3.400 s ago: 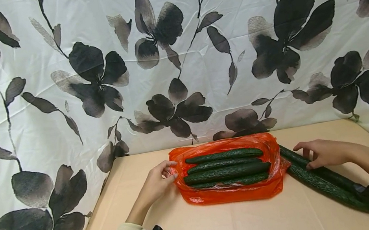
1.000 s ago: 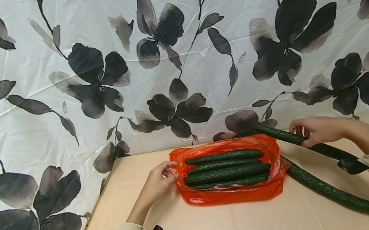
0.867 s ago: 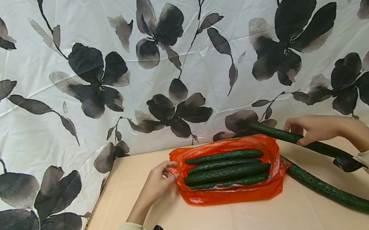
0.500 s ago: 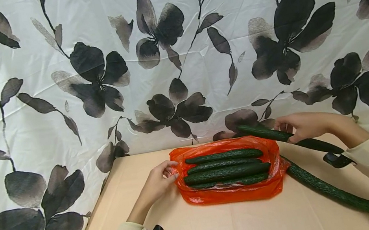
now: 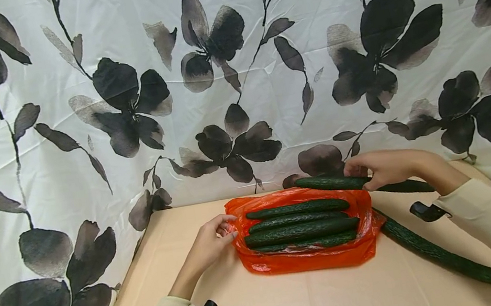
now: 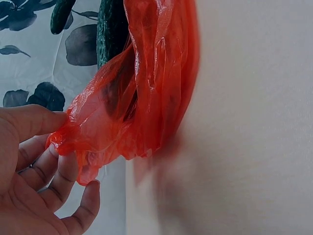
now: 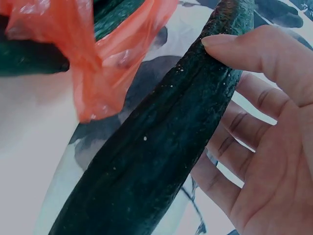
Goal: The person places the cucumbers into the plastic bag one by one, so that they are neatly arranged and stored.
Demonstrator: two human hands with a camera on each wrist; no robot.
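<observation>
The left hand [image 5: 211, 242] pinches the orange plastic bag [image 5: 309, 260] by its left rim, keeping the mouth spread. The right hand [image 5: 383, 168] has fingers clamped on a cucumber [image 5: 326, 183] held level above the bag's far edge — 4 already lie inside, 1 cucumber [image 5: 437, 254] waits on the table [image 5: 296, 304].

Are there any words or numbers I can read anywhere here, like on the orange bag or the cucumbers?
None: no words, numbers or labels show in any view.
The orange bag is plain plastic with no print.
The cucumber in the right hand has no sticker.
The curtain has only dark flower shapes, no letters.
The left hand pinches the bag's edge; nothing written there.
</observation>
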